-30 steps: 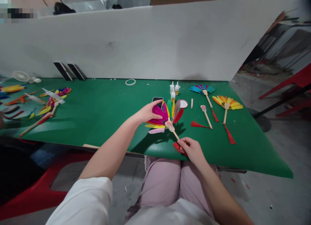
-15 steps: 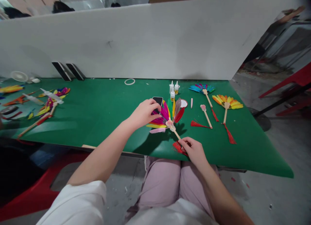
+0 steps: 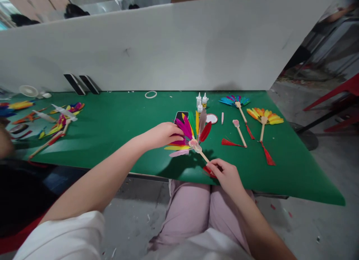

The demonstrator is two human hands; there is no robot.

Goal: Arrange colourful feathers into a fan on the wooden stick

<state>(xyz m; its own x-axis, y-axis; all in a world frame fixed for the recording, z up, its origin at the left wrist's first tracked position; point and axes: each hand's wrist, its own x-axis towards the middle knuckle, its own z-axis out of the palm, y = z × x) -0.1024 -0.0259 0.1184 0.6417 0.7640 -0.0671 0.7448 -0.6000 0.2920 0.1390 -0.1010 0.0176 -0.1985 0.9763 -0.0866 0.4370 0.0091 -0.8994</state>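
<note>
A feather fan [image 3: 194, 144] with magenta, yellow, green, grey, red and pale pink feathers is held tilted above the green table. My right hand [image 3: 226, 174] grips its wooden handle [image 3: 204, 156] low down, by the red tassel [image 3: 209, 171]. On the fan's left side, my left hand [image 3: 167, 135] has its fingers closed around a magenta feather [image 3: 179, 142]; the fingertips are partly hidden among the feathers. Behind the fan lies a phone [image 3: 179, 116], partly covered by it.
Small glue bottles [image 3: 199, 100], a round white lid-like piece [image 3: 212, 119] and a pink stick [image 3: 222, 118] lie beyond. At right are a blue fan [image 3: 235, 101], a yellow-orange fan [image 3: 264, 119] and a featherless handle [image 3: 240, 134]. A white partition [image 3: 157, 46] borders the green table [image 3: 120, 125].
My left hand has moved slightly left and down, from the fan's upper feathers to its left side. My right hand keeps its grip on the handle. The view has shifted slightly.
</note>
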